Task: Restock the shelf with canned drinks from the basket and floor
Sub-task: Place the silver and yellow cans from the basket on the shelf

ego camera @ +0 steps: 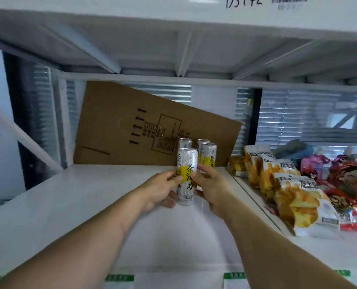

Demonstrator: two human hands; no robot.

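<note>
Four slim cans stand on the white shelf — three at the back and one, the front can, gripped between both hands. The left hand presses fingers and thumb against its left side; the right hand closes on its right side, fingertips on the yellow label. The front can stands upright, base on or just above the shelf — which one cannot be told. Behind it, the back cans cluster close together, partly hidden by the held one. A tilted sheet of cardboard leans against the rear of the bay, just behind the cans. To the right, past a divider, three orange chip bags lie in a row, with red snack packets beside them.
</note>
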